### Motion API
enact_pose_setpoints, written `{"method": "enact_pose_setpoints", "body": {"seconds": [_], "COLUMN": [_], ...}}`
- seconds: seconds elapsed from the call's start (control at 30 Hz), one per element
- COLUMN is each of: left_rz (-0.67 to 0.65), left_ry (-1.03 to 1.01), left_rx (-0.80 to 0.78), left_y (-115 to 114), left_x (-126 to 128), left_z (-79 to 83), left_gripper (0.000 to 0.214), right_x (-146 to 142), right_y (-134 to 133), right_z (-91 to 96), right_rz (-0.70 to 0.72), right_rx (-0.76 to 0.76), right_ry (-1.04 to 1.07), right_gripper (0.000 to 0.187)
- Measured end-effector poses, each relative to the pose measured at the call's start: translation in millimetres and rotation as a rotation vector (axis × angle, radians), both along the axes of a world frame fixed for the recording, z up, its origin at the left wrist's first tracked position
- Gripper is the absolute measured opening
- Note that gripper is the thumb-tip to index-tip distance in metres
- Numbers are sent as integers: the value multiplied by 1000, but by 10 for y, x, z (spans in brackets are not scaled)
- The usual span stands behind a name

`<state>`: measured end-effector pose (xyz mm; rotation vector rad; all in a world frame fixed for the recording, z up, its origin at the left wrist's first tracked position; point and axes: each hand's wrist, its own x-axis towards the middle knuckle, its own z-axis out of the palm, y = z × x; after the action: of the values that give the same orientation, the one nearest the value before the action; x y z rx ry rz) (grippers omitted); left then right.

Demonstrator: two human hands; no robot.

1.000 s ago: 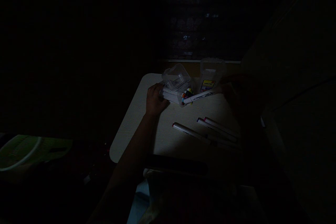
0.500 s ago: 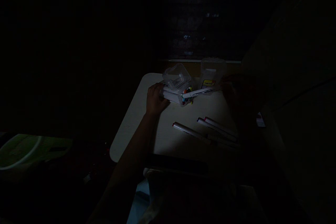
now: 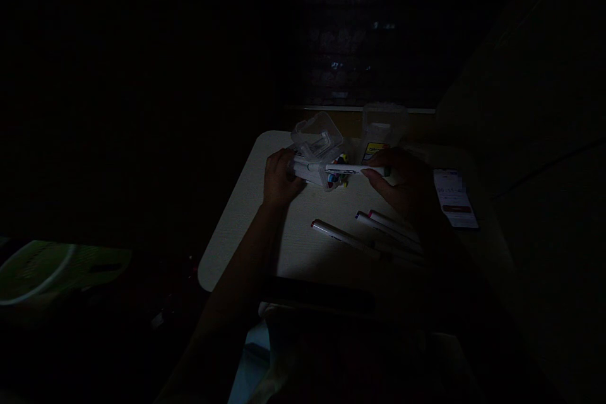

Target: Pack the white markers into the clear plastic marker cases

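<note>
My left hand is wrapped round the closed end of a clear plastic box that lies on its side. Its lid is flipped up, and several markers with coloured ends show in its mouth. In my right hand I pinch a white marker with dark print, held level, its far end at the mouth of the box. On the table nearer me lie a red-tipped marker, a blue-tipped marker and a pink-tipped marker.
A second clear box with a yellow label stands at the back of the white table. A lit phone lies at the right. Dark walls flank the table, and a green object is low at the left. The scene is very dim.
My right hand has moved left and slightly down toward the box, bringing the marker further left and level. The phone, hidden before, now shows. My left hand stays on the box.
</note>
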<state>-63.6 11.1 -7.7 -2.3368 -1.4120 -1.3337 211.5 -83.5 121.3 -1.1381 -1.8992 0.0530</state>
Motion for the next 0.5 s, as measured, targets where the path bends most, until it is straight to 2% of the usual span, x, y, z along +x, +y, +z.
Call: {"method": "enact_pose_setpoints", "body": {"seconds": [0.1,0.2,0.5], "left_rz": [-12,-6,-4], "left_ry": [7,4,9], "left_rx": [23,55,14], "left_y": [-4,-4,-9], "left_x": [5,8,6], "left_z": [-3,-17,2], "left_gripper": [64,63,65], "right_x": [-22,-22,164], "right_y": [44,82,79], "right_z": [-53,-96,-34], "right_rz": [139,236,248], "right_rx": [-97,-118,-170], "right_ry": [-32,-16,-28], "right_gripper": [3,6,11]}}
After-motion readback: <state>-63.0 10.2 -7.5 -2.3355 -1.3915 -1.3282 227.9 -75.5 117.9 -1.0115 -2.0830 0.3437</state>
